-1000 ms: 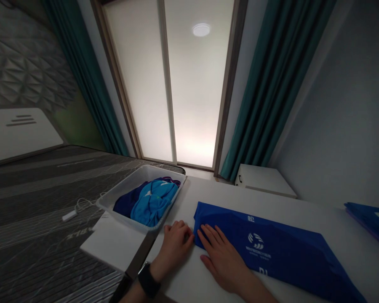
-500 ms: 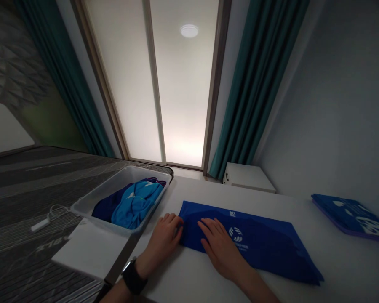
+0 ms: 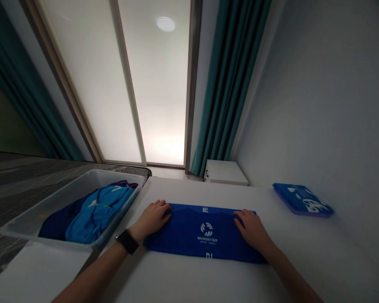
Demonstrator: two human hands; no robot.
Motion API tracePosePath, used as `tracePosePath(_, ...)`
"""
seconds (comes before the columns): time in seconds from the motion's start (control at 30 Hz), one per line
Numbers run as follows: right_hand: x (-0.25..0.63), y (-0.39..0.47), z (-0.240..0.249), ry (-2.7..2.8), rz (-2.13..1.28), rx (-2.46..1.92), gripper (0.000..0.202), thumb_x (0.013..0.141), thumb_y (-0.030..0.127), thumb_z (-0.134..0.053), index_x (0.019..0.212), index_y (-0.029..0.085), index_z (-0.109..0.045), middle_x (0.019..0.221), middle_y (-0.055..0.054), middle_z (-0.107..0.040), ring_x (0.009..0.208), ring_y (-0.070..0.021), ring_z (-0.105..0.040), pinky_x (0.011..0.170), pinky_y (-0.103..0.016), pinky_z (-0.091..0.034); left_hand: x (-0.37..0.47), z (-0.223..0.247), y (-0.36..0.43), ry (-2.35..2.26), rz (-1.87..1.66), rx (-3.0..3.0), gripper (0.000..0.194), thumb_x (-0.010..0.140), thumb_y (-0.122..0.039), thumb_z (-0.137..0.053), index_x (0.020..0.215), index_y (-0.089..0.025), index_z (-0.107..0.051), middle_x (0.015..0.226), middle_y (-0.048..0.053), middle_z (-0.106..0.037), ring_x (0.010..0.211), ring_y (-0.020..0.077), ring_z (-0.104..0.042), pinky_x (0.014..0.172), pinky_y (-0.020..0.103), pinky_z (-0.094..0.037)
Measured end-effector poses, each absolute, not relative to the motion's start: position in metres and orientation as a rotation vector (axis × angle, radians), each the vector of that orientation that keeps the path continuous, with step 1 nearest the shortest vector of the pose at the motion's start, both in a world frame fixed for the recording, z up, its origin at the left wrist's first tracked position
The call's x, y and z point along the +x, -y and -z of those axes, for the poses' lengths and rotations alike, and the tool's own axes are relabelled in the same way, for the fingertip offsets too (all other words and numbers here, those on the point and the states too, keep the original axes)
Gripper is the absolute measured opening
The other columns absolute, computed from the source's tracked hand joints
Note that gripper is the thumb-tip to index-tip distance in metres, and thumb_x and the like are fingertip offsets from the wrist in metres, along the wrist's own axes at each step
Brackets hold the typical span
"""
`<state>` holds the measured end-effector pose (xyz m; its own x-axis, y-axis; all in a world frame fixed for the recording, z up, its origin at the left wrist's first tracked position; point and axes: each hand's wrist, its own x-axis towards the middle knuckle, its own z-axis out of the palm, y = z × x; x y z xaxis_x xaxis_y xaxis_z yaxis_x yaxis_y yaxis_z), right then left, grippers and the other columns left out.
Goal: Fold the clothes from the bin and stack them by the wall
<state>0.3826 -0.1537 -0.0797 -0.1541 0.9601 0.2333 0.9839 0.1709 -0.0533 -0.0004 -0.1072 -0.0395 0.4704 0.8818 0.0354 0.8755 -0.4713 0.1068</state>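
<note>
A folded blue garment [image 3: 189, 235] with a white round logo and white lettering lies flat on the white table, its long side running left to right. My left hand [image 3: 154, 216], below a black wristwatch [image 3: 127, 240], has its fingers bent over the garment's upper left corner. At the upper right end, my right hand [image 3: 249, 226] holds the cloth with its fingers closed at the edge. The undersides of both hands are hidden.
A translucent plastic bin [image 3: 91, 176] with crumpled light blue and navy clothes [image 3: 101, 212] stands left. Folded blue cloths [image 3: 303, 200] lie at the far right of the white table [image 3: 189, 282]. A small white cabinet [image 3: 225, 171] stands beyond, near a teal curtain [image 3: 230, 84].
My right hand has moved from the garment's middle to its right end. The garment has turned straighter and looks shorter on the right. The view has shifted right.
</note>
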Motion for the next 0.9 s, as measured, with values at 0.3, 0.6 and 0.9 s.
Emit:
tracePosePath(0.3, 0.386, 0.152, 0.074, 2.129, 0.072, -2.225, 0.027, 0.095, 0.040, -0.044, 0.094, 0.019, -0.060, 0.094, -0.010, -0.067, 0.092, -0.0274, -0.061, 0.077, -0.037, -0.039, -0.014, 0.032, 0.101, -1.552, -0.039, 2.505, 0.014, 0.089, -0.028, -0.051, 0.090, -0.021, -0.063, 0.086, 0.005, -0.069, 0.081, 0.0237, -0.065, 0.076, 0.033, -0.044)
tracePosePath(0.6, 0.414, 0.145, 0.075, 2.169, -0.354, -1.838, 0.015, 0.089, 0.028, -0.038, 0.080, 0.023, -0.049, 0.084, -0.005, -0.063, 0.076, -0.0195, -0.058, 0.071, -0.030, -0.041, -0.022, 0.031, 0.111, -1.521, -0.100, 2.498, 0.016, 0.093, -0.023, -0.043, 0.088, -0.021, -0.058, 0.091, 0.003, -0.069, 0.086, 0.0220, -0.065, 0.082, 0.034, -0.041)
tracePosePath(0.9, 0.412, 0.141, 0.076, 2.026, -0.343, -1.873, 0.016, 0.091, 0.031, -0.034, 0.081, 0.025, -0.045, 0.082, -0.005, -0.064, 0.074, -0.0203, -0.060, 0.070, -0.031, -0.042, -0.022, 0.037, 0.117, -1.467, -0.375, 2.489, 0.016, 0.100, -0.026, -0.037, 0.092, -0.022, -0.051, 0.089, 0.004, -0.064, 0.080, 0.0203, -0.061, 0.073, 0.029, -0.042)
